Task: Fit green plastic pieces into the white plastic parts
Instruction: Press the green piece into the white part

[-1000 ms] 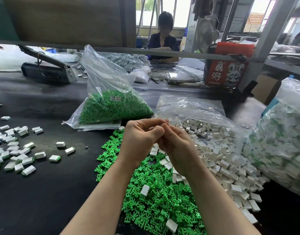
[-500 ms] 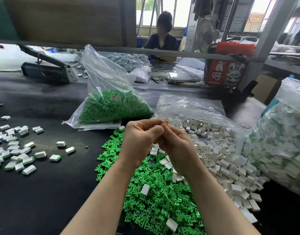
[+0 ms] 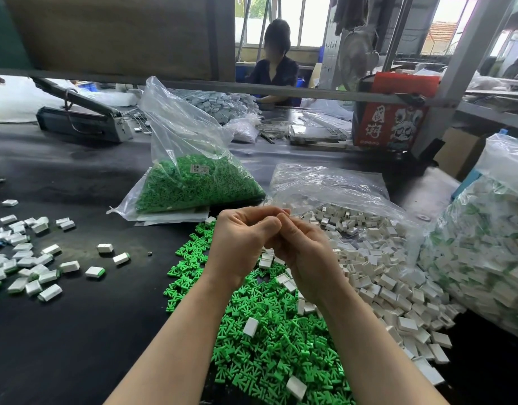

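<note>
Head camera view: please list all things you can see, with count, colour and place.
loose green pieces: many, green, heap under the hands
loose white parts: many, white, heap right of centre
assembled parts: many, white with green, scattered left
bag of green pieces: one, clear, behind the heap
bag of assembled parts: one, clear, far right
red box: one, back right
left hand: fingers curled, contents hidden
right hand: fingers curled, contents hidden

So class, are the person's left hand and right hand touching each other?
Touching. The head view shows the left hand and right hand pressed together at the fingertips, with no gap between them.
</note>
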The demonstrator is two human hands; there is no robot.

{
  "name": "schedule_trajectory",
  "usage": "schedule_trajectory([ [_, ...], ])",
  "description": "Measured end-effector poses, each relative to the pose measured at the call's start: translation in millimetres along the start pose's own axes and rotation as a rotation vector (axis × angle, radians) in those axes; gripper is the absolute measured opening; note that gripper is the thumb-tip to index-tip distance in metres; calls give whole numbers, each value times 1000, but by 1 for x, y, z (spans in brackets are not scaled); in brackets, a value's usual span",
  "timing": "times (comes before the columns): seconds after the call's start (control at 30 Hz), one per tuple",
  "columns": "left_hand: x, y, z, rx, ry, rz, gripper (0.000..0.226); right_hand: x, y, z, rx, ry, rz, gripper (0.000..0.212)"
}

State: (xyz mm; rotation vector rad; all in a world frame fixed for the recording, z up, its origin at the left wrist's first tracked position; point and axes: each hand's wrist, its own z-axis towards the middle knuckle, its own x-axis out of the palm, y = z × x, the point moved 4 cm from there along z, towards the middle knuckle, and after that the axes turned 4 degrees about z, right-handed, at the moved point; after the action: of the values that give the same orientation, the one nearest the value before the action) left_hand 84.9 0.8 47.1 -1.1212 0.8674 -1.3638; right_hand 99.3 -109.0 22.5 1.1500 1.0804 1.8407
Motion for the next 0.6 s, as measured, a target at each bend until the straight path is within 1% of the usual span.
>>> schedule_trajectory([
  [0.2,0,-1,-1,5,12,15,24,2,3,-1,-17,3,3,24],
  [0.33,0,-2,0,1,7,3,22,6,5,-2,-38,8,10,26],
  [0.43,1,-3,1,-10,2,1,22,7,6,-2,-13,-8,12,28],
  [0.5,2,-5,-1,1,7,-11,19,8,6,-2,10,-15,18,31],
  [0.6,1,-8,-1,16,7,-8,18,8,8,-2,52,3,99,32],
])
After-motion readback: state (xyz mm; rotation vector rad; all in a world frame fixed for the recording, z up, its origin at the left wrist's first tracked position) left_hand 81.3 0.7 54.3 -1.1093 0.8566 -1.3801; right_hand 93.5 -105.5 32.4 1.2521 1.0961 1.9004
